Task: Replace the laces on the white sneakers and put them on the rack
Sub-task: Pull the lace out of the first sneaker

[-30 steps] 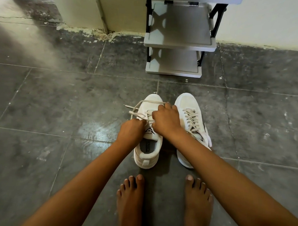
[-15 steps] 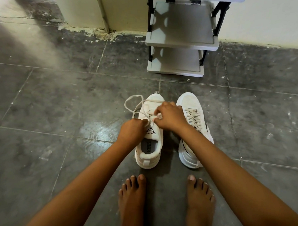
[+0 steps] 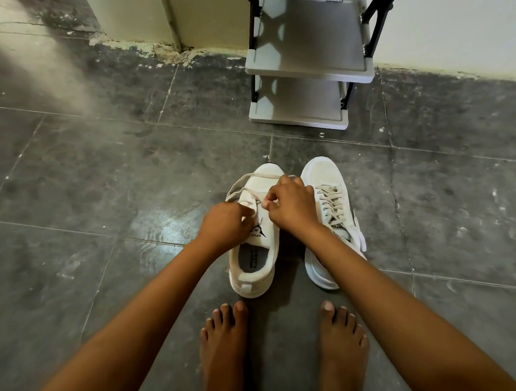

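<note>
over the left sneaker (image 3: 256, 239), left hand (image 3: 224, 226) and right hand (image 3: 292, 204) both pinch its lace (image 3: 251, 180).

Dark grey tiled floor (image 3: 74, 172), chipped pale wall (image 3: 134, 12) behind, perhaps flaking plaster; two bare feet (image 3: 223, 347) near bottom edge

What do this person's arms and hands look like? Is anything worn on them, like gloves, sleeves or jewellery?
Both arms are bare as far as the picture shows: no sleeve reaches into view. The left hand and right hand wear no gloves, and no watch, bracelet or ring shows on the sides facing the camera. The fingernails look short and unpainted. The feet below are bare too.
</note>
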A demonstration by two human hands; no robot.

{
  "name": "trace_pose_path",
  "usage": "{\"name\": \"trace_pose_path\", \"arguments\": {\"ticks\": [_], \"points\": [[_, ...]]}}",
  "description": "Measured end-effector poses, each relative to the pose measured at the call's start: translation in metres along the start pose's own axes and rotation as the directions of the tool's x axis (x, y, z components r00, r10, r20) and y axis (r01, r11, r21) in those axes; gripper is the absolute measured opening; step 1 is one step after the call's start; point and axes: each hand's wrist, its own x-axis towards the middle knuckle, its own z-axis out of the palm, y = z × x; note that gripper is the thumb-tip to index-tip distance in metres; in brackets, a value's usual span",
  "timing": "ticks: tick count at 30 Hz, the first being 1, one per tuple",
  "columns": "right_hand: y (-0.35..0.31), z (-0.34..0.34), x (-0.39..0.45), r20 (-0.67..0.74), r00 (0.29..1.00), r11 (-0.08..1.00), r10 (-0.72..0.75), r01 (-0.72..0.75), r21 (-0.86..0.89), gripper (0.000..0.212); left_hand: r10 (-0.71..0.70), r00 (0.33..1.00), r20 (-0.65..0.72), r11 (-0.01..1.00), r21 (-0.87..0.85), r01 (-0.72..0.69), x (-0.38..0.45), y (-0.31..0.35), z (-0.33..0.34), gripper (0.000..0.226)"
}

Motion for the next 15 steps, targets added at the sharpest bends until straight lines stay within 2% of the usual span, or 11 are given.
{"name": "trace_pose_path", "arguments": {"ticks": [2,3,5,6,7,8,9,11,12,13,15], "points": [[-0.006,-0.005,-0.001,-0.012,1.000,0.976,-0.028,0.030,0.215,0.014,-0.046,0.999,0.011,0.997,0.062,0.045,0.001,0.004,0.000,0.028],[-0.013,-0.012,-0.002,-0.033,0.998,0.912,-0.062,0.070,0.403,0.010,-0.063,0.998,0.014,0.995,0.084,0.062,0.001,0.005,0.000,0.028],[-0.025,-0.030,-0.005,-0.107,0.990,0.691,-0.088,0.138,0.709,0.006,-0.073,0.997,0.021,0.991,0.111,0.070,0.001,0.006,-0.001,0.028],[-0.027,-0.038,-0.006,-0.124,0.990,0.608,-0.060,0.135,0.782,0.007,-0.068,0.997,0.029,0.991,0.115,0.064,0.002,0.006,0.000,0.029],[-0.026,-0.043,-0.006,-0.115,0.993,0.579,-0.026,0.108,0.808,0.010,-0.064,0.997,0.040,0.992,0.109,0.059,0.002,0.007,0.000,0.029],[-0.023,-0.044,-0.005,-0.084,0.996,0.604,-0.010,0.073,0.794,0.013,-0.061,0.997,0.051,0.993,0.103,0.055,0.003,0.007,0.001,0.029],[-0.017,-0.042,-0.004,-0.036,0.999,0.696,-0.016,0.037,0.717,0.016,-0.058,0.997,0.056,0.994,0.097,0.053,0.003,0.007,0.002,0.029],[-0.004,-0.030,-0.004,0.128,0.991,0.945,-0.033,-0.010,0.328,0.025,-0.058,0.997,0.056,0.995,0.089,0.053,0.003,0.007,0.004,0.031],[-0.001,-0.023,-0.007,0.208,0.978,0.992,-0.017,-0.009,0.122,0.031,-0.056,0.997,0.053,0.995,0.087,0.051,0.003,0.007,0.004,0.032],[0.000,-0.019,-0.009,0.255,0.967,1.000,0.004,-0.004,-0.002,0.036,-0.054,0.997,0.057,0.995,0.090,0.049,0.003,0.007,0.004,0.032],[-0.004,-0.013,-0.012,0.213,0.977,0.993,-0.001,0.027,-0.117,0.041,-0.051,0.997,0.066,0.993,0.106,0.044,0.003,0.007,0.003,0.033]]}}
